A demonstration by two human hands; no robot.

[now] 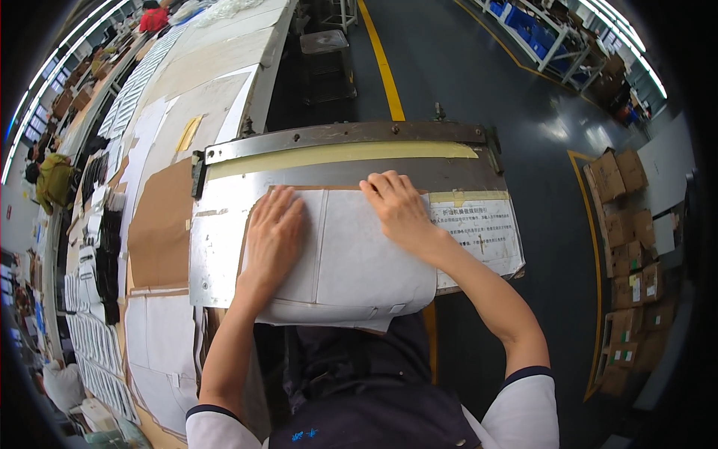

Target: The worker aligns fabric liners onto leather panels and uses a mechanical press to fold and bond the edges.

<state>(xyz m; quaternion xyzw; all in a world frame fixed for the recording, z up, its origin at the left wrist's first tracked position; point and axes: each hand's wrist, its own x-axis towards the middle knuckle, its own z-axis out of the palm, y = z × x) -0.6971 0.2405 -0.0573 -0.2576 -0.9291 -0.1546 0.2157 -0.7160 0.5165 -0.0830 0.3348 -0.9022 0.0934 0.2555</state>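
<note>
A soft-looking white piece (359, 247) with stitched seams and a brown far edge lies on a flat metal machine bed (224, 232). Its near end hangs over the bed's front edge toward my body. My left hand (277, 228) rests flat on the left side of the piece, fingers stretched toward the brown edge. At the far right part of that edge, my right hand (396, 206) has its fingers bent and drawn together on the piece; the fingertips are partly hidden. Beyond both hands runs a metal bar (344, 133) with a yellow strip below it.
A printed white sheet (479, 236) is fixed on the bed's right side. Left of the bed lie a brown sheet (161, 224) and similar white pieces (161, 352) on a long table. Cardboard boxes (632, 288) stand at the right. A stool (327, 63) stands beyond the machine.
</note>
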